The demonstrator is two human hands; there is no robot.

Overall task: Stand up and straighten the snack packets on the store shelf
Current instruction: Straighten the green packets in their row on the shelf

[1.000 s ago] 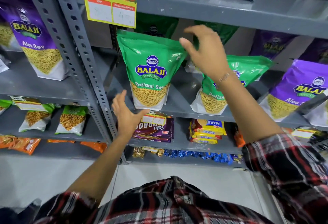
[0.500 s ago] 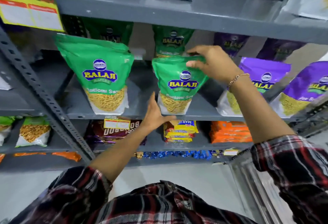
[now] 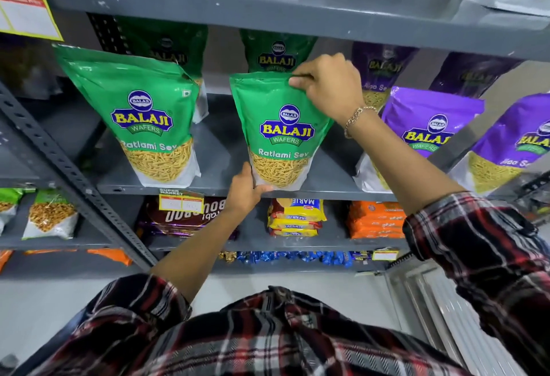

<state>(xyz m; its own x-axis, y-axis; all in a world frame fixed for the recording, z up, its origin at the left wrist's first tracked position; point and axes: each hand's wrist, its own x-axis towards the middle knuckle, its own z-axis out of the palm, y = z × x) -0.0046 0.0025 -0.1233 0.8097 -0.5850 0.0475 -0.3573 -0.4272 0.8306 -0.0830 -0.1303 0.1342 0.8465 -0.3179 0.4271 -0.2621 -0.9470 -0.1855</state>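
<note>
A green Ratlami Sev packet [image 3: 279, 125] stands upright at the front of the grey shelf [image 3: 220, 167]. My right hand [image 3: 329, 87] pinches its top right corner. My left hand [image 3: 245, 189] grips its bottom left corner at the shelf's front edge. Another green Ratlami Sev packet [image 3: 143, 113] stands upright to the left, leaning slightly. More green packets [image 3: 276, 51] stand behind in the shadow. Two purple Aloo Sev packets [image 3: 428, 125] stand to the right, both tilted.
The shelf above [image 3: 268, 3] hangs low over the packet tops. A slotted metal upright [image 3: 68, 173] runs diagonally at the left. Below lie biscuit packs [image 3: 294, 218], orange packs [image 3: 375, 221] and a price tag [image 3: 181, 200]. White floor lies beneath.
My view has drifted right. My right hand went from the left green packet to the middle one and took its top; my left hand rose and closed on its bottom corner.
</note>
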